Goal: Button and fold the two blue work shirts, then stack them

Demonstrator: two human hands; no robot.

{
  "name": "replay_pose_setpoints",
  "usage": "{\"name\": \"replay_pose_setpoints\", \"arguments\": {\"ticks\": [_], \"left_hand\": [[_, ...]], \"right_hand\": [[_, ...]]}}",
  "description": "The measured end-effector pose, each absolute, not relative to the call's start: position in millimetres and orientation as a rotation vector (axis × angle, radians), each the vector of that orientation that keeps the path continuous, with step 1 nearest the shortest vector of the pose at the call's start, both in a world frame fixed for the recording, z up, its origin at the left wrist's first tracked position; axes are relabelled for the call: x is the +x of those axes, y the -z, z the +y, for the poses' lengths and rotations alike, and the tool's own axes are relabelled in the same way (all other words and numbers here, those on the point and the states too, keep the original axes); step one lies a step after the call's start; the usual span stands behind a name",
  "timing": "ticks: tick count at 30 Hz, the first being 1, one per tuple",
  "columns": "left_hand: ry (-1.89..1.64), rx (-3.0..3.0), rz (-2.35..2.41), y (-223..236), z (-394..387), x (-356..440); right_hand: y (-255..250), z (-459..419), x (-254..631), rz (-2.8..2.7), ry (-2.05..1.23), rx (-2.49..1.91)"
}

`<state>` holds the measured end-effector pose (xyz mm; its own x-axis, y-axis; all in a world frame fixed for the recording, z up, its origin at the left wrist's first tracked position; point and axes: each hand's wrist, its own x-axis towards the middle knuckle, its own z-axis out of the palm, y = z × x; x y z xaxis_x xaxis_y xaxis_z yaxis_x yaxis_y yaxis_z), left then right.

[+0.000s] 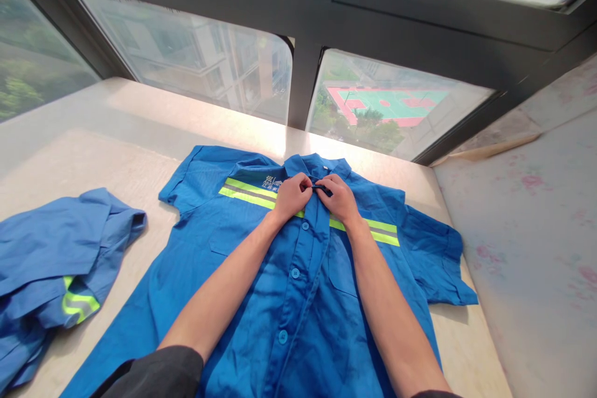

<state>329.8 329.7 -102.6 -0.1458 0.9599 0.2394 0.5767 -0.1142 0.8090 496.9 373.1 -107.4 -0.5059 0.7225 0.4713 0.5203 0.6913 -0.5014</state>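
Note:
A blue short-sleeved work shirt (186,273) lies spread out, collar toward the window, with yellow-green and grey reflective bands across the chest. My left hand (293,196) pinches the front placket just below the collar (342,168). Right beside it, my right hand (339,198) grips the other front edge at the same height, the fingertips of both hands almost touching. Whatever button lies between the fingers is hidden. Lower down the placket, several blue buttons (295,273) show, and the two front edges lie close together there.
At the left, a second blue garment (51,242) with a reflective band lies bunched on the pale sill (140,127). Dark-framed windows (317,18) rise beyond the shirt. A wall with flowered paper (536,230) borders the right side.

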Motion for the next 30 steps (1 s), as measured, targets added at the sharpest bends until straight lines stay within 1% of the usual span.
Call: {"name": "replay_pose_setpoints", "arguments": {"ticks": [6, 13, 19, 30], "left_hand": [[-1.162, 1.699, 1.738, 101.6, 329.0, 330.0], [-1.155, 1.715, 1.735, 102.4, 328.7, 330.4], [-1.184, 1.740, 1.721, 104.2, 328.0, 332.2], [-1.175, 1.994, 1.738, 107.5, 326.6, 332.3]], "right_hand": [[106.2, 371.2, 492.7, -2.246, -0.304, -1.064], [108.5, 379.0, 495.3, -2.307, -0.374, -1.007], [111.7, 380.2, 496.1, -2.319, -0.362, -1.003], [112.2, 380.1, 496.2, -2.268, -0.433, -1.008]]}}
